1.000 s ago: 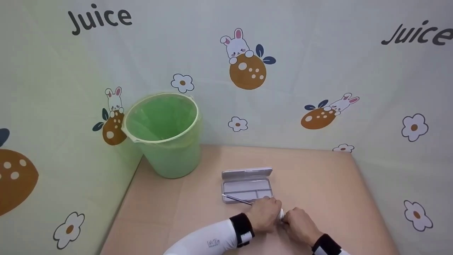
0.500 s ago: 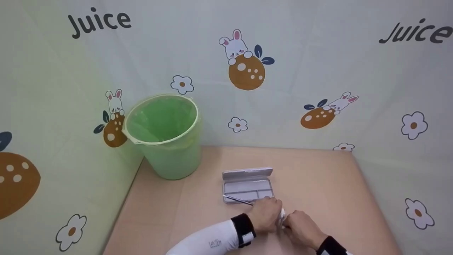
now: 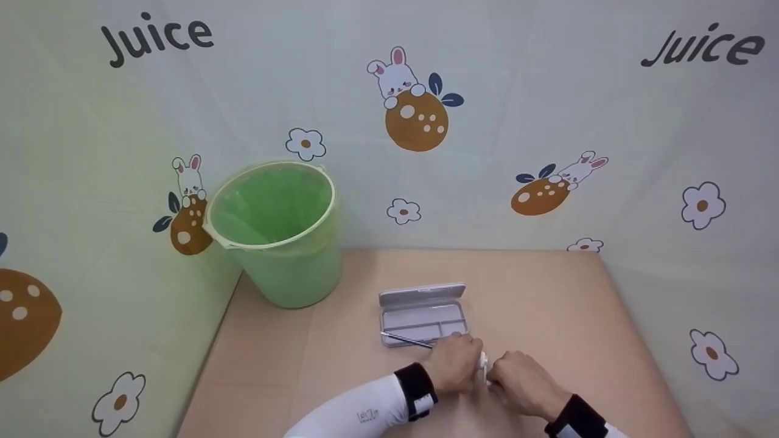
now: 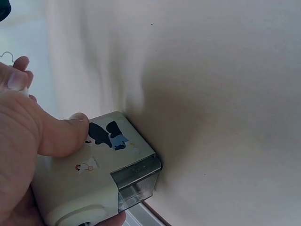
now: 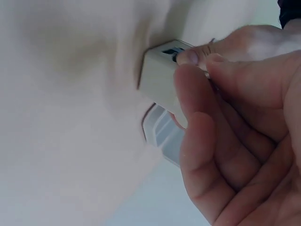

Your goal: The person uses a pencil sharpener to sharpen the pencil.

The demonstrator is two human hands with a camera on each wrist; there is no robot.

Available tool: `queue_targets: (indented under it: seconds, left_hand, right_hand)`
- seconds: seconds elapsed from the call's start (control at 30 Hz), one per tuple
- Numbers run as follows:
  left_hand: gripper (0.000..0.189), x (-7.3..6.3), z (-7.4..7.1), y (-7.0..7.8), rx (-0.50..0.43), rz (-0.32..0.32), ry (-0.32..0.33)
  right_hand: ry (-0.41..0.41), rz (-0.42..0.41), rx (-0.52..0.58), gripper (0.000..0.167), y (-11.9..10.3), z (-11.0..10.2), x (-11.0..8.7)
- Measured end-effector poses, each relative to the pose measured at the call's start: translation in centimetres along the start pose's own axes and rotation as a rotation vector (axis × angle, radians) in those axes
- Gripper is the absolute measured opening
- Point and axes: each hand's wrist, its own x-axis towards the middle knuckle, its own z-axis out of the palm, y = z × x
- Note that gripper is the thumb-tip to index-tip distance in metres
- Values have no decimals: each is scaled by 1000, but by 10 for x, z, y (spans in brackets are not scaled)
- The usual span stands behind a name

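A cream desktop pencil sharpener (image 4: 101, 165) with cartoon stickers and a see-through shavings window is gripped by my left hand (image 3: 453, 364), its thumb lying across the stickered face. Out of the left side of that hand sticks a dark striped pencil (image 3: 409, 340), its far end overlapping the pencil case. Just to the right, my right hand (image 3: 522, 378) pinches a small part at the sharpener's crank side between thumb and forefinger; the fingers mostly hide that part. The pale crank piece (image 3: 482, 363) shows between the two hands.
Behind the hands lies a grey pencil case (image 3: 414, 317) with its lid (image 3: 421, 294) raised and its compartments showing. At the back left of the table (image 3: 535, 292) stands a green bucket (image 3: 298, 277). A printed curtain (image 3: 475, 182) encloses the back and sides.
Between the hands, the crank piece has changed its angle, and the right hand has shifted slightly with it. My left hand keeps its hold. The head view has tilted a little.
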Motion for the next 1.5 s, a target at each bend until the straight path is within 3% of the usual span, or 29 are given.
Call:
queue_targets:
  seconds: [0.27,0.5,0.67,0.93,1.23,1.5]
  left_hand:
    - [43,3,-2,2,-67,-21,-26]
    - [47,1,-3,1,-38,-12,-5]
    - [47,0,-3,0,-24,14,11]
    - [47,1,-3,-5,-40,32,20]
    - [48,-1,-2,-5,10,31,13]
    - [54,-2,2,-7,21,47,30]
  right_hand:
    - [-17,-7,-71,31,-2,-11,2]
    - [19,-51,-113,36,-1,-20,7]
    - [4,-43,-104,33,2,-25,8]
    - [23,-53,-186,26,8,-32,14]
    - [153,37,-218,24,29,-29,32]
    - [139,106,-183,23,48,-7,45]
